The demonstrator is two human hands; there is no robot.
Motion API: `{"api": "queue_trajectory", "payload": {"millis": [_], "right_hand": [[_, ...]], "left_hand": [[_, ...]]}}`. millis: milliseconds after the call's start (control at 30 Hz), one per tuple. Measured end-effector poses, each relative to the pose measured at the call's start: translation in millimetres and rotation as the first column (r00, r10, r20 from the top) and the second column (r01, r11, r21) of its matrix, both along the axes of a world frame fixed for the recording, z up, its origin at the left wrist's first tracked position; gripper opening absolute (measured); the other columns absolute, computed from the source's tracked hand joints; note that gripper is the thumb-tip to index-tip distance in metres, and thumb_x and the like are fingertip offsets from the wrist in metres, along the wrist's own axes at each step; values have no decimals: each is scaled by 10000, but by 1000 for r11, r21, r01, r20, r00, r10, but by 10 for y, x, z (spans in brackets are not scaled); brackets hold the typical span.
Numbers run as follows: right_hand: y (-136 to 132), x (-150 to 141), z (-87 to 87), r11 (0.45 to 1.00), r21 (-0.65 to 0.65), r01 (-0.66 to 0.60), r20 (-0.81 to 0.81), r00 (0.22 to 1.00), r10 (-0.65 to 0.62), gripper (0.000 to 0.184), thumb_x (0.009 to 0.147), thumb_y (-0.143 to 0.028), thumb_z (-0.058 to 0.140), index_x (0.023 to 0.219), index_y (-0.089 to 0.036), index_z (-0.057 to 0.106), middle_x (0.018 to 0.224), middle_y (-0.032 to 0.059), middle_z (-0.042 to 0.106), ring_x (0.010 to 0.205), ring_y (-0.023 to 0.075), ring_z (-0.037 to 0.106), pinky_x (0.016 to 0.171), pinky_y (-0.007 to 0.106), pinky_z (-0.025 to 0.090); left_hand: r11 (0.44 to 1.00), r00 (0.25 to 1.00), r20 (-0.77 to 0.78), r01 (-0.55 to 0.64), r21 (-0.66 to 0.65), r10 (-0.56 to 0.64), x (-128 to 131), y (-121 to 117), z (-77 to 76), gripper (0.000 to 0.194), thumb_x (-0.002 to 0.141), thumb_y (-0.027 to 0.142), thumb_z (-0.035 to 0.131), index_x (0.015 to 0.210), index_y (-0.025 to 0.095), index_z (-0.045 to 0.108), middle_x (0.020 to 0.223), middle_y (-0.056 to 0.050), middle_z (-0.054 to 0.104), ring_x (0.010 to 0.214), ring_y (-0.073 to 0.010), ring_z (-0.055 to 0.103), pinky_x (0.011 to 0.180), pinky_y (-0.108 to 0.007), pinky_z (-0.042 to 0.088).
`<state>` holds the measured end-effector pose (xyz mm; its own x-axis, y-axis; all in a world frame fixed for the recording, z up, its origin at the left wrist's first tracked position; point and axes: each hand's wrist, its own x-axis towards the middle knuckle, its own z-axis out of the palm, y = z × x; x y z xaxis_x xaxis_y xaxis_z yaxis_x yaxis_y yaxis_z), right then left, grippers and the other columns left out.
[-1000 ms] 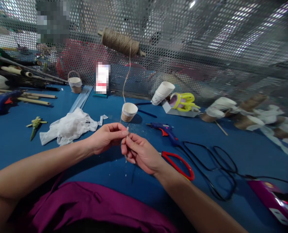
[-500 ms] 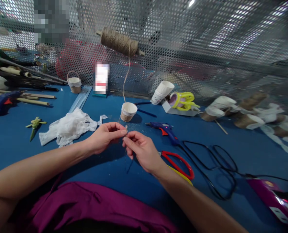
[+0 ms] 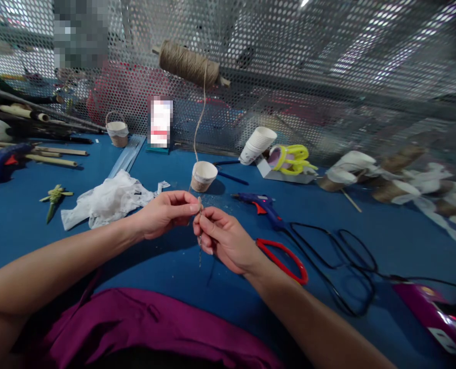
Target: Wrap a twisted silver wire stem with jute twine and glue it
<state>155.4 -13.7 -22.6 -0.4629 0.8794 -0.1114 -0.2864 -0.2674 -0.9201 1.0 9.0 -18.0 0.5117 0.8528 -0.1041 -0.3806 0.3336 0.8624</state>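
My left hand (image 3: pixel 172 212) pinches the end of a length of twine (image 3: pixel 200 125) between thumb and fingers. This twine runs down from a brown spool (image 3: pixel 189 62) and passes behind a small paper cup (image 3: pixel 204 177) wrapped in brown cord with a white band. Just below the left fingertips, my right hand (image 3: pixel 224 236) is closed on a thin twisted strand (image 3: pixel 200 251), whose tail dangles under the fingers. Whether that strand is twine or wire I cannot tell. The cup stands upright on the blue table, just beyond both hands.
Right of my hands lie a blue glue gun (image 3: pixel 264 206) with a looping black cable and red-handled scissors (image 3: pixel 285 259), partly under my right arm. White lace (image 3: pixel 110 200) lies left. Stacked paper cups (image 3: pixel 256 146) and a small handled basket (image 3: pixel 117 133) stand behind.
My right hand has shifted slightly down, and more of the hanging strand shows beneath it. My left hand stays nearly in place. The right forearm now covers more of the scissors.
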Motion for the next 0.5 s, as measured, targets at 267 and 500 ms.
{"api": "queue_trajectory", "payload": {"millis": [267, 500], "right_hand": [[-26, -29, -21, 992, 92, 91, 49, 994, -95, 111, 752, -282, 613, 719, -181, 582, 618, -41, 559, 417, 33, 439, 368, 164, 336], [-20, -35, -26, 971, 166, 171, 148, 969, -196, 125, 763, -283, 606, 713, -176, 563, 597, -46, 555, 393, 31, 421, 356, 166, 335]], "left_hand": [[999, 998, -41, -46, 6, 46, 4, -17, 43, 192, 623, 234, 717, 659, 127, 563, 586, 13, 586, 506, -63, 503, 479, -195, 307], [899, 910, -259, -211, 384, 324, 21, -33, 80, 92, 679, 162, 637, 644, 130, 557, 598, 24, 559, 546, -66, 478, 542, -211, 357]]}}
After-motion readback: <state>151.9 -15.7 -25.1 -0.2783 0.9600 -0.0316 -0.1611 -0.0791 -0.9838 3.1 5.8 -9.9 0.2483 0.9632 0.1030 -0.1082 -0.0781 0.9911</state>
